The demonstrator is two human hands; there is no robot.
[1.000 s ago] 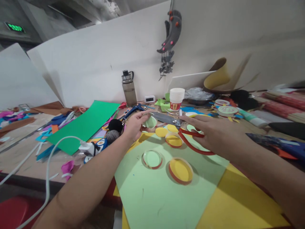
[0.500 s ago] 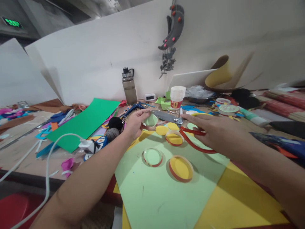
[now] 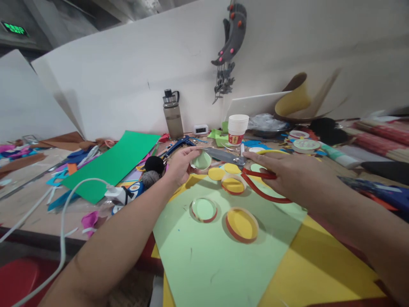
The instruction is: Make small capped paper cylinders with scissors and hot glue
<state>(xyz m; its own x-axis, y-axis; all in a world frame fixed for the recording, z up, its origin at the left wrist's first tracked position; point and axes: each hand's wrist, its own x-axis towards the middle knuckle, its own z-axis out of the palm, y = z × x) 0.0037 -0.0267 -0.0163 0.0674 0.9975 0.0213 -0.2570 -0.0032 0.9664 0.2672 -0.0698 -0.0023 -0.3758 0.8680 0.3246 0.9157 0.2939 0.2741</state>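
Note:
My left hand (image 3: 181,167) pinches a pale green paper disc (image 3: 202,161) upright between thumb and fingers. Wrapped round the red handles of a pair of scissors, my right hand (image 3: 286,170) holds the grey blades (image 3: 225,156) pointing left, their tips at the disc's upper edge. Below both hands lies a pale green sheet (image 3: 204,260). On it sit a red-edged ring (image 3: 209,220) around pale green and two red-edged rings (image 3: 243,240) around yellow. Loose yellow discs (image 3: 216,173) lie beyond them. Whether the blades bite the paper is hard to see.
A yellow sheet (image 3: 322,264) lies under the green one. Behind stand a water bottle (image 3: 173,117), a small clock (image 3: 201,129) and stacked paper cups (image 3: 238,128). At left are a green sheet (image 3: 111,164), yarn balls (image 3: 154,165) and a white cable (image 3: 63,238).
The view has shifted very slightly. Both hands, the disc and the scissors keep nearly the same places.

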